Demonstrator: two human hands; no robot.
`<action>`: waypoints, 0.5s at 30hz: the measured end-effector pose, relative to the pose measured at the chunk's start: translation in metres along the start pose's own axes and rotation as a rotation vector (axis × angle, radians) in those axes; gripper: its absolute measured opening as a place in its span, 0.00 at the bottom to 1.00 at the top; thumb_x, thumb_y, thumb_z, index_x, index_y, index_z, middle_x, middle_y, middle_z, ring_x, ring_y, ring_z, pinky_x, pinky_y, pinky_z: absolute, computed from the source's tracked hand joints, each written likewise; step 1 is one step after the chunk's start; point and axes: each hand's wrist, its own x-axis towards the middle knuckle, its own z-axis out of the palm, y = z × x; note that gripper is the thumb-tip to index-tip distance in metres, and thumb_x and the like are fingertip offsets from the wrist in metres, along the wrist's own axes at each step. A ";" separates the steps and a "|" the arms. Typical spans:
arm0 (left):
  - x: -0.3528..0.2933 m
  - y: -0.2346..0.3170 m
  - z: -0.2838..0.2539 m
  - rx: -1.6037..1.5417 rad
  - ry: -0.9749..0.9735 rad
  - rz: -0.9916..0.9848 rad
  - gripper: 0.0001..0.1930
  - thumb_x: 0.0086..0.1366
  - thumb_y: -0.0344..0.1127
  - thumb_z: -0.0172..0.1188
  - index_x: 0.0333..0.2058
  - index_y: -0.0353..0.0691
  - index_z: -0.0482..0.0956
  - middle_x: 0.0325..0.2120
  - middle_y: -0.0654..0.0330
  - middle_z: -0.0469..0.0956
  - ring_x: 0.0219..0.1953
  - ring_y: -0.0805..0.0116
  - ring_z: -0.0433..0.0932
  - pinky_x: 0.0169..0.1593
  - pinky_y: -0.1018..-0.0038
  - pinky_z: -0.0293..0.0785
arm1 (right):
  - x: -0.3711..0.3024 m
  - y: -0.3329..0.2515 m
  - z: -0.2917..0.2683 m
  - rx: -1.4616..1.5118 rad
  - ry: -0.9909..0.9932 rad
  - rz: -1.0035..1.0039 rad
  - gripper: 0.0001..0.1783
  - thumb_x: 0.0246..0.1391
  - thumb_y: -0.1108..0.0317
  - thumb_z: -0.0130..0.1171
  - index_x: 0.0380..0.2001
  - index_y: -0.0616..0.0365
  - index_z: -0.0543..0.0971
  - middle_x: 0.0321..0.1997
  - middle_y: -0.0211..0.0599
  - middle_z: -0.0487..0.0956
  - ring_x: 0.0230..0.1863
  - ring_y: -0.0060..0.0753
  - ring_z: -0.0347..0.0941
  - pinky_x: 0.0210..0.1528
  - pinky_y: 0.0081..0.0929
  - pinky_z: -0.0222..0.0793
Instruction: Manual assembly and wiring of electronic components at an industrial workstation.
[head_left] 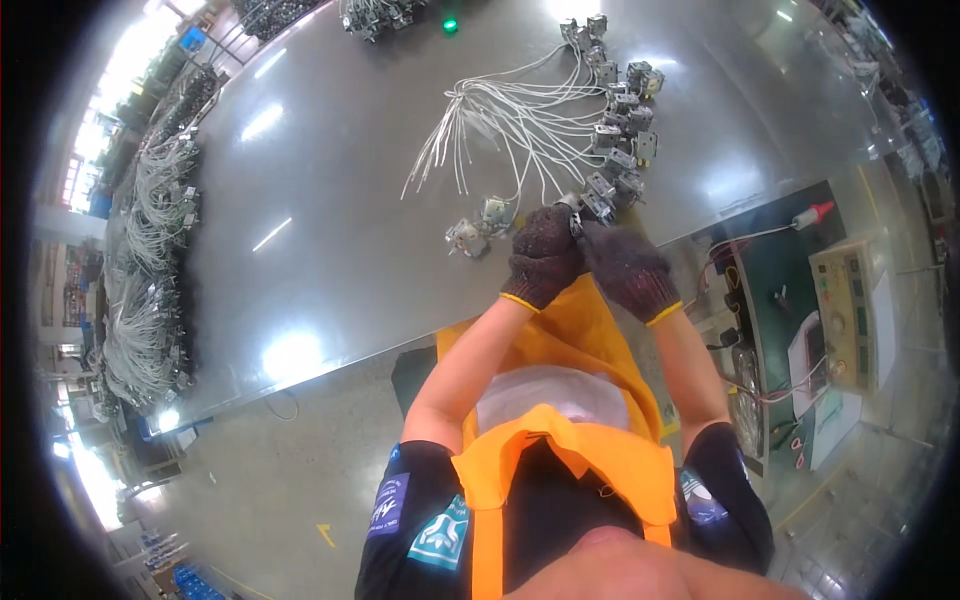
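My left hand and my right hand, both in dark knit gloves with yellow cuffs, meet at the near edge of the metal table. Their fingers are closed around a small metal part, mostly hidden by the gloves. Just beyond, a curving row of boxy metal components runs away from me. White wires lead from them to a gathered bundle on the left. Beside my left hand lie two more metal components.
Along the table's left end are heaped wired components. Another pile sits at the far edge, near a green light. To my right, a side bench holds a beige instrument with dials, red-handled scissors and cables.
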 end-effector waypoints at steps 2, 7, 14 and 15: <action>-0.004 -0.005 -0.005 0.013 0.099 0.063 0.28 0.52 0.42 0.65 0.51 0.39 0.71 0.42 0.44 0.75 0.46 0.43 0.74 0.49 0.55 0.71 | -0.003 0.000 0.000 0.105 0.016 -0.016 0.14 0.62 0.60 0.49 0.42 0.57 0.77 0.33 0.51 0.80 0.36 0.56 0.77 0.39 0.47 0.73; -0.008 -0.012 -0.084 0.170 0.225 0.112 0.42 0.50 0.45 0.71 0.61 0.37 0.63 0.58 0.40 0.66 0.59 0.40 0.66 0.59 0.57 0.67 | -0.023 -0.006 -0.004 0.590 0.133 -0.060 0.19 0.58 0.55 0.57 0.49 0.50 0.78 0.36 0.48 0.82 0.38 0.50 0.79 0.41 0.42 0.73; 0.009 -0.080 -0.085 0.229 -0.200 -0.152 0.23 0.54 0.46 0.63 0.47 0.44 0.73 0.40 0.50 0.77 0.45 0.48 0.75 0.49 0.56 0.71 | 0.014 0.006 0.064 0.515 0.034 -0.210 0.23 0.57 0.62 0.59 0.55 0.54 0.75 0.44 0.45 0.82 0.45 0.45 0.78 0.49 0.35 0.72; 0.010 -0.070 -0.092 0.248 -0.125 -0.074 0.19 0.55 0.46 0.62 0.43 0.45 0.74 0.37 0.51 0.77 0.43 0.48 0.75 0.47 0.55 0.72 | 0.015 0.004 0.056 0.674 0.097 -0.078 0.25 0.58 0.64 0.58 0.59 0.53 0.72 0.47 0.43 0.81 0.44 0.37 0.78 0.46 0.34 0.74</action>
